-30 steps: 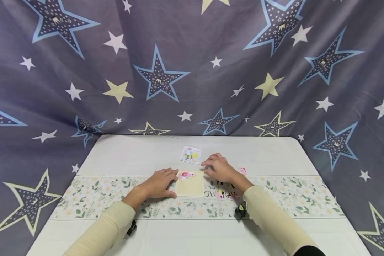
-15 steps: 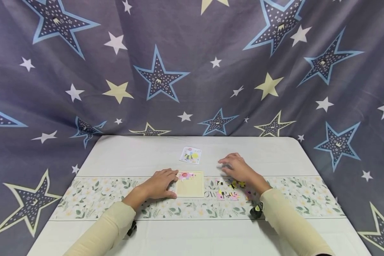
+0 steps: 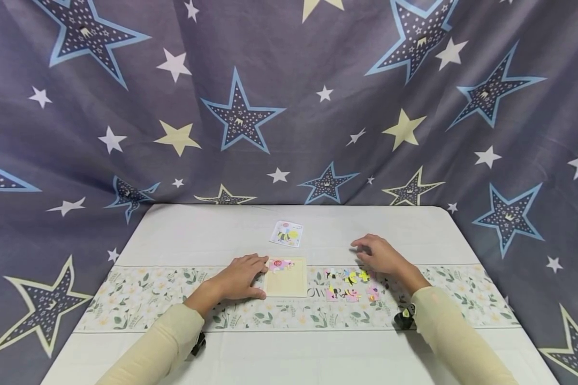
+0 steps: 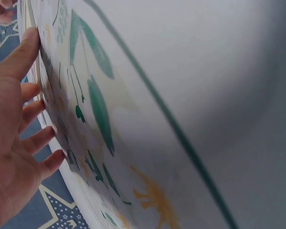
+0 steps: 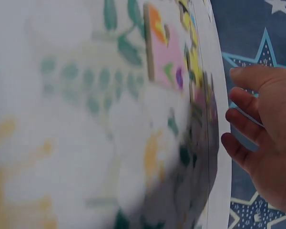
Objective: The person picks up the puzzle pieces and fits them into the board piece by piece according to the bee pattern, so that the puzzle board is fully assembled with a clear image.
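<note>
My left hand (image 3: 243,276) rests at the left edge of a pale wooden puzzle tray (image 3: 286,283), thumb and fingers touching its side. Pink puzzle pieces (image 3: 280,264) lie along the tray's top edge inside it. My right hand (image 3: 381,254) hovers over the table right of the tray, fingers loosely bent and holding nothing. In the right wrist view, that hand (image 5: 271,119) is apart from the pieces. Below and left of it lie several loose puzzle pieces, among them a yellow piece (image 3: 350,278) and a pink piece (image 3: 373,293).
A picture card (image 3: 287,233) with a bee lies behind the tray. A white tablecloth (image 3: 212,235) with a floral band (image 3: 443,299) covers the table. A star-patterned curtain (image 3: 289,64) hangs behind it.
My right hand has moved right, away from the tray's upper right corner, uncovering the loose puzzle pieces. My left hand and the tray stay put.
</note>
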`<act>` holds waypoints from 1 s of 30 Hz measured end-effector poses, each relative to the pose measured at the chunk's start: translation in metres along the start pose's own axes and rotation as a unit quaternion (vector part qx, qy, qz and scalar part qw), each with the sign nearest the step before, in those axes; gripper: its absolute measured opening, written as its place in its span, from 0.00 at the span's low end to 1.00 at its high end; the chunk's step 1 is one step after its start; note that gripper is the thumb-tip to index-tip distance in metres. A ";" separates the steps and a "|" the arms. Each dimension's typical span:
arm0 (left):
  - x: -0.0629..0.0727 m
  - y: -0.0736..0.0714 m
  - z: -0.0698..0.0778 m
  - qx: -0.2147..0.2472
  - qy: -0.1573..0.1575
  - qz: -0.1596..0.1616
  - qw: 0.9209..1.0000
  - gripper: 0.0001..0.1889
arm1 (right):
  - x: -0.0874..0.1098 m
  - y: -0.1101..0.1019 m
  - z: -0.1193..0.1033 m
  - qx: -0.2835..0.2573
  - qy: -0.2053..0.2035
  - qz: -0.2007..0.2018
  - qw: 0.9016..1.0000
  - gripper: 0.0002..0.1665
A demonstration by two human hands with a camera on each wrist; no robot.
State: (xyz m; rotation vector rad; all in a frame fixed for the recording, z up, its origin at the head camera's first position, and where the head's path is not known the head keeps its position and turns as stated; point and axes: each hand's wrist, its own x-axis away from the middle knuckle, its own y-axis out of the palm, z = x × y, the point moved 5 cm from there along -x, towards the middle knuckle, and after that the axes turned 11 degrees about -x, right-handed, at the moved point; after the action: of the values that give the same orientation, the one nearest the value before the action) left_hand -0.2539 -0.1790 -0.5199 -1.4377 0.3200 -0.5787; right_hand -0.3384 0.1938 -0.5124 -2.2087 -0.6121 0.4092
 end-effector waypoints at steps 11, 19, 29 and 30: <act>0.000 -0.001 0.000 0.003 0.002 0.000 1.000 0.38 | 0.011 -0.007 0.021 -0.002 0.016 -0.033 0.999 0.20; 0.000 -0.001 0.001 0.004 0.004 0.002 1.000 0.38 | 0.013 -0.006 0.018 0.014 0.003 -0.042 0.999 0.18; 0.000 -0.001 0.000 0.004 0.006 0.005 1.000 0.38 | 0.013 -0.005 0.019 0.015 0.013 -0.041 0.999 0.18; 0.000 -0.001 0.000 0.004 0.005 0.004 1.000 0.38 | 0.013 -0.005 0.019 0.014 0.012 -0.040 0.999 0.18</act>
State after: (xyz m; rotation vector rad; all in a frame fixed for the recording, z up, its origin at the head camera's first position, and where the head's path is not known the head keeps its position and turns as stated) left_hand -0.2538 -0.1795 -0.5191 -1.4253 0.3320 -0.5802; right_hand -0.3380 0.2156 -0.5224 -2.1515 -0.6750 0.3486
